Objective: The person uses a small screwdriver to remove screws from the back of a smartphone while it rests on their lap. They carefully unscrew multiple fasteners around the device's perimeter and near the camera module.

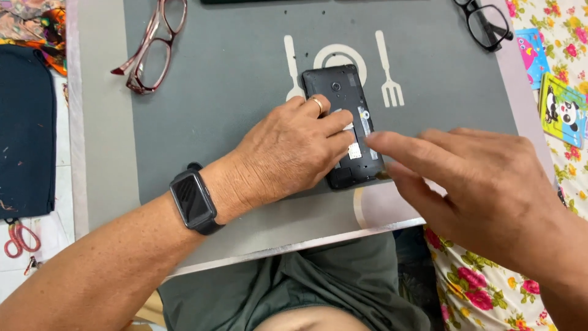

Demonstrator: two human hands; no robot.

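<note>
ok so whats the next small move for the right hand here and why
Probably lower the right hand so its index fingertip meets the open back of the phone. The left hand lies flat on the phone, pinning it to the grey mat, and the right fingertip hovers at its right edge, above the exposed compartment.

Two hands on an opened black phone

The left hand point(288, 147) presses flat on the phone point(346, 122), lying back-off on the grey mat point(233, 73); the right hand point(484, 184) reaches over it, fingers extended.

A dark rectangular smartwatch screen point(192, 200) faces up on the left wrist; colourful picture cards point(560, 110) lie far right.
</note>
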